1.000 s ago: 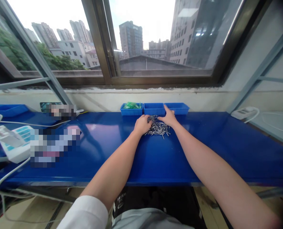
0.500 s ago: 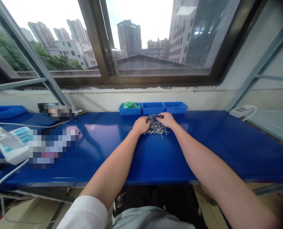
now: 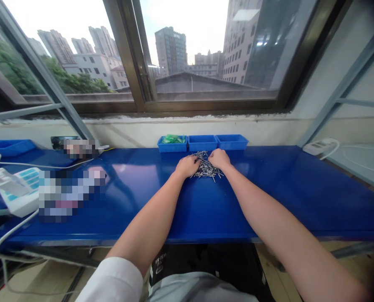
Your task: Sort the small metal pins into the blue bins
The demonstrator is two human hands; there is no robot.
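A loose pile of small, thin metal pieces (image 3: pixel 207 170), shaped like screws or rivets, lies on the blue table (image 3: pixel 202 209). At the pile's left edge is my left hand (image 3: pixel 187 165), its fingers curled in against the pieces. My right hand (image 3: pixel 220 158) is at the upper right edge, thumb and fingers drawn together. Whatever either hand pinches is too small and too covered to make out.
Behind the pile stand three blue bins: the left bin (image 3: pixel 172 147) has green items in it, beside a middle bin (image 3: pixel 202 144) and a right bin (image 3: pixel 232 142). A white power strip (image 3: pixel 320 146) lies at right. White cables (image 3: pixel 13 226) run on the left.
The fingers of my right hand have closed together and it has shifted slightly along the pile's edge. My left hand has moved a little right, over the pile's side.
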